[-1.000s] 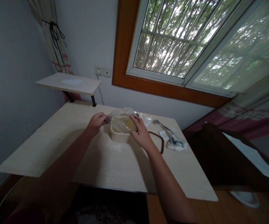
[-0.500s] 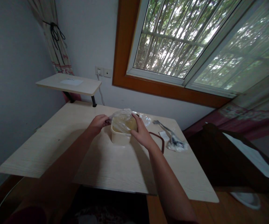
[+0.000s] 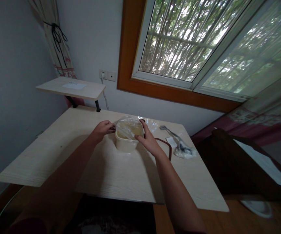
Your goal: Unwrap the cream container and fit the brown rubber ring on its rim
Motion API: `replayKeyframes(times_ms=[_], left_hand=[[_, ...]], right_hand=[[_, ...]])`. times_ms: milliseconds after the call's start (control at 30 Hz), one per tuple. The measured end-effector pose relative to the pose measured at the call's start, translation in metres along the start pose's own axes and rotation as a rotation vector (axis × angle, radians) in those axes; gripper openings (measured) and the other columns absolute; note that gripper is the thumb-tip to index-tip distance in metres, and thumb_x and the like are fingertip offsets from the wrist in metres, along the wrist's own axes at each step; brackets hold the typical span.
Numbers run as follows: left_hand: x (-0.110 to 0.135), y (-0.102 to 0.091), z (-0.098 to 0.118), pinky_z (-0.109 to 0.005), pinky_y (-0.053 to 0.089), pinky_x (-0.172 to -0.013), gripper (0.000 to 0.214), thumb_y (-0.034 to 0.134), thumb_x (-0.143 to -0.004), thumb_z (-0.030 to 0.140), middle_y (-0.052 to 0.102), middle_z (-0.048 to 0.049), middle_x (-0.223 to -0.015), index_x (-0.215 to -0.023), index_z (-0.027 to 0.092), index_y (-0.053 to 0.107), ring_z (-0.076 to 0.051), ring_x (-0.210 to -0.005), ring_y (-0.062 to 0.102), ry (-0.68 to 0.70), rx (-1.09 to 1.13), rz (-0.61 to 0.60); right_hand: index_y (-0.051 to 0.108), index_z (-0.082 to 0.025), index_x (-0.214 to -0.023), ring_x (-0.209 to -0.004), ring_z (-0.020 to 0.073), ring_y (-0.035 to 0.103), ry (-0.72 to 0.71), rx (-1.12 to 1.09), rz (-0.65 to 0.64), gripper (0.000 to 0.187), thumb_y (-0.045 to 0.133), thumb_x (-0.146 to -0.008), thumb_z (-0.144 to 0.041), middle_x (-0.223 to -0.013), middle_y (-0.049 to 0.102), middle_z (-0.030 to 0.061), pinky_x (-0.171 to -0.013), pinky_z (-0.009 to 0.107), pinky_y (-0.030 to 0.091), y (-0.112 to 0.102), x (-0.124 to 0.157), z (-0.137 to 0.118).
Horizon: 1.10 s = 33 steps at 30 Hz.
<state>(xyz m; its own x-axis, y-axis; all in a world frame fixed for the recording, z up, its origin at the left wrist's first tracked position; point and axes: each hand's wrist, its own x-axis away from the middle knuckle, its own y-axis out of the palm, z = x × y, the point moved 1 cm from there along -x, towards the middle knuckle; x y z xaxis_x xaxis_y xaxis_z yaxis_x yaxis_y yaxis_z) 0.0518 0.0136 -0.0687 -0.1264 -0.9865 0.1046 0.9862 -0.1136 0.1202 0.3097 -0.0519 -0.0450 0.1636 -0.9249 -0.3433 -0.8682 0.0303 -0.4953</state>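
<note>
A cream-coloured tub [image 3: 126, 145] with rounded corners stands upright on the pale wooden table [image 3: 126, 177]. Clear plastic film [image 3: 128, 122] lies loosely across its top, and yellowish colour shows through it. At the tub's left, my left hand [image 3: 103, 130] is closed, pinching the film's gathered edge. My right hand [image 3: 150, 139] grips the film at the right rim, its thumb on the near side and its index finger toward the far corner. The remaining fingers of that hand are hidden behind the tub.
To the right lie a brown curved handle [image 3: 170, 151], a white slip [image 3: 171, 142] and a grey-handled tool [image 3: 172, 132] with its end in a clear plastic bag [image 3: 184, 152]. A raised shelf [image 3: 94, 93] holds a sheet of paper [image 3: 74, 85] at the back left.
The film over the tub has come down lower and flatter. My right thumb has shifted slightly left and up over the rim; my left hand has barely moved.
</note>
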Motion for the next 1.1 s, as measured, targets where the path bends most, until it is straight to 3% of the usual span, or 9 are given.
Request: replayKeyframes(times_ms=[100,233,300,367,467,733,933,1100], left_hand=[[0.005,-0.001,0.008,-0.034,0.057,-0.076,0.023,0.072,-0.070,0.031,0.068,-0.0066,-0.096,-0.085,0.018,0.059,-0.018,-0.084,0.068,0.182,-0.120,0.066],[0.024,-0.006,0.034,-0.041,0.054,-0.092,0.026,0.068,-0.076,0.025,0.060,-0.0105,-0.122,-0.101,0.020,0.066,-0.024,-0.114,0.060,0.705,-0.493,0.130],[0.035,-0.008,0.047,-0.046,0.047,-0.103,0.023,0.063,-0.081,0.020,0.062,-0.0094,-0.120,-0.103,0.022,0.069,-0.025,-0.118,0.057,0.907,-0.723,0.055],[0.043,-0.010,0.056,-0.048,0.043,-0.106,0.029,0.060,-0.084,0.018,0.065,-0.0078,-0.115,-0.110,0.025,0.070,-0.025,-0.115,0.056,1.002,-0.914,-0.090],[0.045,-0.011,0.057,-0.045,0.044,-0.101,0.036,0.059,-0.087,0.020,0.068,-0.0074,-0.113,-0.122,0.027,0.066,-0.026,-0.110,0.056,1.025,-1.077,-0.217],[0.039,-0.009,0.048,-0.040,0.043,-0.090,0.020,0.052,-0.097,0.027,0.070,-0.0083,-0.099,-0.106,0.020,0.068,-0.024,-0.097,0.055,1.059,-1.315,-0.160],[0.048,-0.016,0.050,-0.037,0.044,-0.087,0.017,0.053,-0.098,0.027,0.070,-0.0067,-0.097,-0.100,0.020,0.068,-0.021,-0.093,0.056,1.076,-1.292,-0.216],[0.057,-0.026,0.045,-0.034,0.046,-0.086,0.015,0.054,-0.097,0.024,0.071,-0.0059,-0.100,-0.100,0.020,0.069,-0.019,-0.092,0.056,1.108,-1.201,-0.304]], right_hand=[[0.033,-0.028,-0.154,-0.145,0.0300,0.038,0.005,-0.008,0.001,0.080,0.068,-0.082,-0.032,-0.159,0.038,0.0098,-0.117,0.054,0.034,0.000,0.001,0.000],[0.034,-0.029,-0.154,-0.143,0.0307,0.041,-0.008,0.012,0.003,0.078,0.068,-0.084,-0.033,-0.158,0.038,0.0095,-0.112,0.054,0.041,-0.001,0.001,-0.002],[0.037,-0.030,-0.152,-0.138,0.0309,0.046,-0.019,0.047,0.016,0.074,0.067,-0.085,-0.035,-0.155,0.043,0.0097,-0.109,0.054,0.044,-0.002,0.002,-0.005],[0.041,-0.029,-0.150,-0.133,0.0306,0.051,-0.034,0.103,0.039,0.069,0.066,-0.086,-0.037,-0.151,0.049,0.0102,-0.106,0.053,0.047,-0.004,0.002,-0.009],[0.046,-0.027,-0.147,-0.126,0.0302,0.056,-0.060,0.196,0.096,0.064,0.065,-0.087,-0.041,-0.143,0.056,0.0110,-0.102,0.051,0.049,-0.010,0.004,-0.016],[0.047,-0.024,-0.146,-0.106,0.0285,0.063,-0.030,0.288,0.071,0.069,0.067,-0.085,-0.052,-0.132,0.063,0.0130,-0.088,0.045,0.053,-0.023,0.017,-0.028],[0.051,-0.023,-0.141,-0.081,0.0230,0.063,0.043,0.274,0.042,0.070,0.072,-0.082,-0.053,-0.111,0.068,0.0115,-0.075,0.039,0.051,-0.028,0.025,-0.023],[0.047,-0.024,-0.143,-0.064,0.0161,0.057,0.106,0.209,-0.059,0.073,0.072,-0.082,-0.055,-0.107,0.069,0.0092,-0.066,0.034,0.049,-0.027,0.028,-0.018]])
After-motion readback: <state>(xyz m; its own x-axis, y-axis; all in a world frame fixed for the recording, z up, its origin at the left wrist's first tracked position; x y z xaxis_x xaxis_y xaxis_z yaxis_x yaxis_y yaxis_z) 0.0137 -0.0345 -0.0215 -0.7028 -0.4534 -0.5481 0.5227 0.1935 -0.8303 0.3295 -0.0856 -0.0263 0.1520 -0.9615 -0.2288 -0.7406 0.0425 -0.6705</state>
